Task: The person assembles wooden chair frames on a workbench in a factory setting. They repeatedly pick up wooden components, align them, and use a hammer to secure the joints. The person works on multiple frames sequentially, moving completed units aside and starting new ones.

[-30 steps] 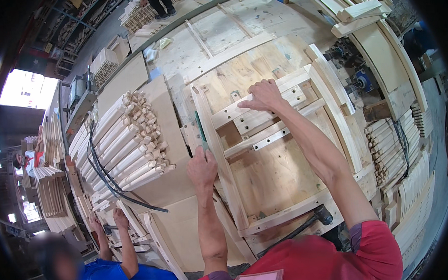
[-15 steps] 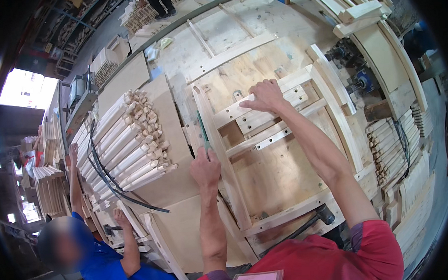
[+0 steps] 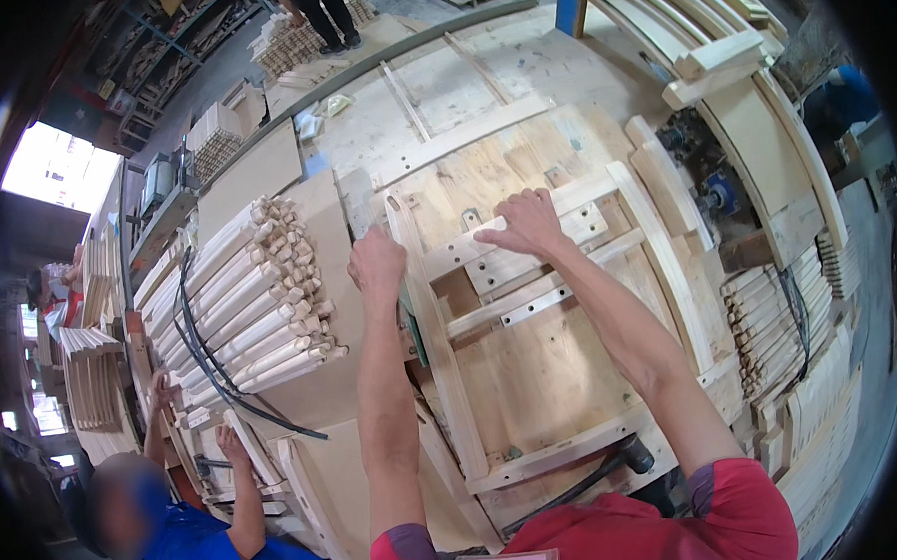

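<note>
A pale wooden frame [image 3: 433, 331] of jointed rails lies in front of me on a plywood-topped bench. My right hand [image 3: 528, 223] grips its far rail [image 3: 565, 197], fingers over the far edge and thumb along the top. A drilled wooden block [image 3: 498, 268] sits just below that hand. Beside the frame's far left corner, my left hand [image 3: 378, 261] is curled closed; whatever it holds is hidden under the fingers. A green strip [image 3: 417, 343] runs along the left rail, partly covered by my left forearm. A metal plate with holes [image 3: 533, 307] is on the middle crossbar.
A black mallet [image 3: 631, 456] lies at the frame's near edge. Left stands a strapped bundle of wooden spindles [image 3: 239, 289]. A co-worker in blue [image 3: 214, 535] works at lower left. Clamp hardware [image 3: 715, 193] and stacked wood [image 3: 771, 326] are to the right.
My left hand has moved away from me along the frame's left rail, to its far corner, uncovering the lower part of the green strip. My right hand keeps its place on the far rail.
</note>
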The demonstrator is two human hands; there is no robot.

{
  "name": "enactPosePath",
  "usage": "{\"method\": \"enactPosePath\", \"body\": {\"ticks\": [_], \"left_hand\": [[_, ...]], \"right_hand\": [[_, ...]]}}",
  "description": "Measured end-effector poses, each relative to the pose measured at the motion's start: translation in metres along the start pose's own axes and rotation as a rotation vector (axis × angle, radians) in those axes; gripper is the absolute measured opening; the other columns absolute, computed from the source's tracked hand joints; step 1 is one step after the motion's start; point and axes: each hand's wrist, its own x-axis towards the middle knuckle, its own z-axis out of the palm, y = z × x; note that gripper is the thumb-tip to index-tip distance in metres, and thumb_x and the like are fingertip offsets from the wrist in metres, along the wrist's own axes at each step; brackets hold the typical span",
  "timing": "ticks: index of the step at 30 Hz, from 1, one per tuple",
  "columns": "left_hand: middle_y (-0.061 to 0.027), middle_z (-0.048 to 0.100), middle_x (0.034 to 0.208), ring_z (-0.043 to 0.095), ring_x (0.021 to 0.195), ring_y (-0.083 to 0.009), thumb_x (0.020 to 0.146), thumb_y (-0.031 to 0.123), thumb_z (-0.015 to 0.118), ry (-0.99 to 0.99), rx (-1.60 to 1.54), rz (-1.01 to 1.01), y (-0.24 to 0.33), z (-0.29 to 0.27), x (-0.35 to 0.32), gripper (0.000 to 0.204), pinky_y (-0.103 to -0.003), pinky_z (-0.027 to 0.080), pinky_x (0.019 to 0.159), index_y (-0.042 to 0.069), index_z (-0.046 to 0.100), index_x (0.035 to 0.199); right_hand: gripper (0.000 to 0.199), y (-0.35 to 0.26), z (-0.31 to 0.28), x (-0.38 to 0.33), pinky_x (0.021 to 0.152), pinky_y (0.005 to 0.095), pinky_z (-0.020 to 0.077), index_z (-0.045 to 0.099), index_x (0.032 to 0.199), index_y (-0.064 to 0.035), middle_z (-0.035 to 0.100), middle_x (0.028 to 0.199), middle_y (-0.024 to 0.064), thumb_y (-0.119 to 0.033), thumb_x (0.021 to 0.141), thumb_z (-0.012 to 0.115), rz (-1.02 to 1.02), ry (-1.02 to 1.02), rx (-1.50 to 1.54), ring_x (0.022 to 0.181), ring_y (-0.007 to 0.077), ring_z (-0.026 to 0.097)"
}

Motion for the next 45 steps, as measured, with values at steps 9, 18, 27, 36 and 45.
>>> {"method": "enactPosePath", "body": {"ticks": [9, 18, 27, 36, 45], "left_hand": [[-0.0247, 0.072, 0.114, 0.068, 0.111, -0.0426, 0.097, 0.022, 0.053, -0.064, 0.048, 0.025, 0.011, 0.006, 0.030, 0.032, -0.055, 0.053, 0.095, 0.007, 0.066, 0.122], [-0.0247, 0.070, 0.118, 0.067, 0.112, -0.0439, 0.101, 0.027, 0.051, -0.106, 0.090, 0.049, 0.017, 0.015, 0.038, 0.032, -0.057, 0.053, 0.094, 0.008, 0.063, 0.124], [-0.0272, 0.071, 0.111, 0.067, 0.111, -0.0452, 0.102, 0.038, 0.049, -0.025, 0.098, 0.052, 0.006, 0.004, 0.028, 0.041, -0.056, 0.052, 0.094, 0.005, 0.065, 0.121], [-0.0285, 0.072, 0.099, 0.070, 0.098, -0.0462, 0.100, 0.044, 0.052, -0.084, 0.079, 0.048, -0.009, -0.007, -0.047, 0.047, -0.058, 0.052, 0.088, 0.002, 0.067, 0.113], [-0.0296, 0.071, 0.096, 0.069, 0.095, -0.0486, 0.103, 0.039, 0.046, -0.033, 0.097, 0.024, -0.009, 0.010, -0.052, 0.041, -0.060, 0.052, 0.085, 0.001, 0.060, 0.112]], "right_hand": [[0.079, 0.007, -0.002, -0.001, 0.105, 0.0455, 0.0342, 0.079, 0.103, -0.0067, 0.073, 0.101, 0.0137, -0.080, 0.078, 0.060, 0.025, -0.026, 0.037, 0.109, 0.0295, 0.061], [0.078, 0.008, -0.002, -0.002, 0.103, 0.0453, 0.0342, 0.079, 0.098, -0.0047, 0.073, 0.101, 0.0141, -0.078, 0.077, 0.063, 0.040, -0.005, 0.051, 0.109, 0.0296, 0.061], [0.078, -0.003, -0.007, 0.001, 0.105, 0.0434, 0.0339, 0.079, 0.102, -0.0054, 0.073, 0.107, 0.0129, -0.078, 0.077, 0.064, 0.066, -0.083, 0.071, 0.113, 0.0279, 0.060], [0.076, 0.006, -0.003, -0.002, 0.103, 0.0438, 0.0343, 0.080, 0.098, -0.0052, 0.074, 0.100, 0.0136, -0.076, 0.075, 0.065, 0.085, -0.057, 0.066, 0.109, 0.0291, 0.061], [0.075, 0.003, -0.003, 0.004, 0.102, 0.0435, 0.0343, 0.080, 0.098, -0.0058, 0.074, 0.098, 0.0136, -0.076, 0.076, 0.064, 0.046, -0.020, 0.065, 0.107, 0.0282, 0.062]]}}
